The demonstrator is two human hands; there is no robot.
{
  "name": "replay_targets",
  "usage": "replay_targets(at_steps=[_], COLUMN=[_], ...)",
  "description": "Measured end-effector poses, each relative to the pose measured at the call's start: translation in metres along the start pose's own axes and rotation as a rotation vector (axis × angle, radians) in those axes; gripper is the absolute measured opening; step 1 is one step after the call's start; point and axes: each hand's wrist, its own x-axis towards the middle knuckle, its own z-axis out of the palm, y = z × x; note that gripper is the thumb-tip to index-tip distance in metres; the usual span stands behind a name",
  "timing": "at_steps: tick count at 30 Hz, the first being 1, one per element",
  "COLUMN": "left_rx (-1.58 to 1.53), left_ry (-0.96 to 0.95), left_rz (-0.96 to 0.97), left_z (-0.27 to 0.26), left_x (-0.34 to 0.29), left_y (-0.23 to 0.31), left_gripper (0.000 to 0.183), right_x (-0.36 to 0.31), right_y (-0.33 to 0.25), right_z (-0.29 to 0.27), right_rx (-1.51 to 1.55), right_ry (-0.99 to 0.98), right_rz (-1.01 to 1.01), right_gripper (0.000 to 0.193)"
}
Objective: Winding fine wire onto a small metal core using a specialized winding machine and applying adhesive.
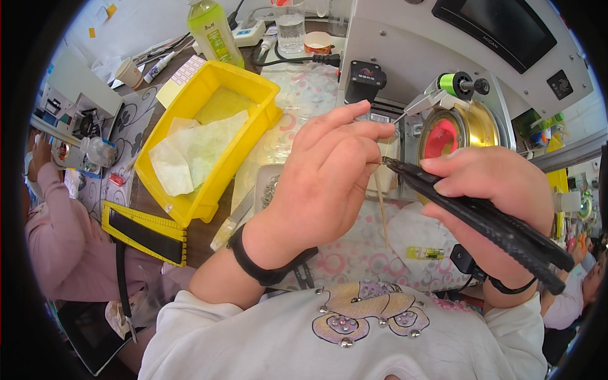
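Right hand (491,183) clamps black tweezers (481,218), tips meeting left hand (329,174), fingers pinched on thin thread; yellow bin (263,117) far left.

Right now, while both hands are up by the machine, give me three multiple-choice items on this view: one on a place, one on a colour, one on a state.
1. Where is the yellow bin relative to the left hand?
A. To its left
B. To its right
C. Under it

2. What colour is the spool on the machine's spindle?
A. Red
B. Bright green
C. Blue

3. What is the right hand doing?
A. Resting open on the table
B. Gripping long black tweezers
C. Holding the bottle

Answers:
1 A: the bin lies toward the left edge of the head view, beyond the left hand.
2 B: the spool above the brass-coloured ring is bright green.
3 B: the right hand's fingers wrap the black tweezers, whose tips point at the left hand's fingertips.
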Motion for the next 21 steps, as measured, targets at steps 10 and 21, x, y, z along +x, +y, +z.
replay_targets(at_steps=[10,21], left_rx=[0.008,0.056], left_ry=[-0.025,-0.019], left_rz=[-0.016,-0.06], left_z=[-0.002,0.002], left_x=[0.0,0.0], left_y=[0.002,0.004], left_gripper=[0.017,0.019], right_x=[-0.017,-0.114], right_y=[-0.01,0.0], right_z=[-0.04,-0.003], right_rx=[-0.024,-0.384], right_ry=[-0.121,-0.622], right_rz=[0.013,0.503], right_gripper=[0.029,0.017])
